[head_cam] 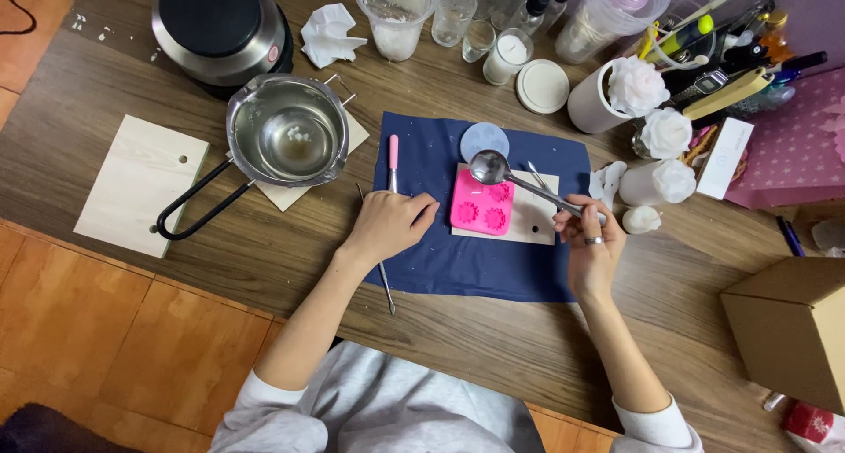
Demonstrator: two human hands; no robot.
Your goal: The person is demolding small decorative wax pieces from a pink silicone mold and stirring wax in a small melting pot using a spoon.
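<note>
head view | our right hand (591,242) pinches the spoon (519,179) handle, bowl over the pink mould (483,203) on the blue cloth (480,242) | left hand (387,224) loosely curled, empty, resting beside it | we judge a level spoon and slow tilt work best

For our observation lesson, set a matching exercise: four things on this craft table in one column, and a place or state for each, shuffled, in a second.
Things:
1. metal spoon
2. pink mould
3. steel pot
4. crumpled tissue

Places or states:
A. on a pale board over the blue cloth
B. held in the right hand
C. beside the black hotplate
D. left of the blue cloth, on a wooden board

Pairs: 1-B, 2-A, 3-D, 4-C
</note>
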